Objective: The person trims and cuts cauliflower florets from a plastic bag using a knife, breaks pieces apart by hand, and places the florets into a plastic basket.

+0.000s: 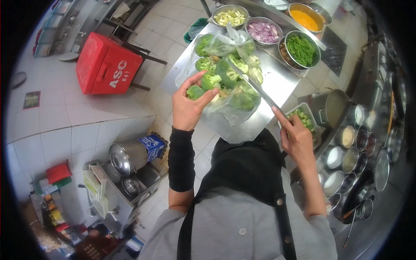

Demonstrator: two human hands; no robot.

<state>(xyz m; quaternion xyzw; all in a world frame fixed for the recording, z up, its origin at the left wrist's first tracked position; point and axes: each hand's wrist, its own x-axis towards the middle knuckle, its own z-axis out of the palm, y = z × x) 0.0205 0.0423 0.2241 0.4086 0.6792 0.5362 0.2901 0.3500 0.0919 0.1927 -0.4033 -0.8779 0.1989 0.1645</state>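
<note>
My left hand (190, 100) is closed around a broccoli floret (211, 80), thumb on one side and fingers on the other. In my right hand (296, 136) is a knife (255, 86), its blade pointing up and left over the broccoli. Several broccoli heads (229, 73) lie in and on a clear plastic bag (216, 113) on the steel table (277, 69). The knife tip is near a larger broccoli head; I cannot tell whether it touches.
Bowls of chopped pale vegetable (229, 17), purple onion (264, 33) and green vegetable (303, 50) line the table's far side. An orange liquid fills another bowl (306, 18). A red box (108, 65) stands left, a large pot (331, 106) right, near several seasoning containers (348, 136).
</note>
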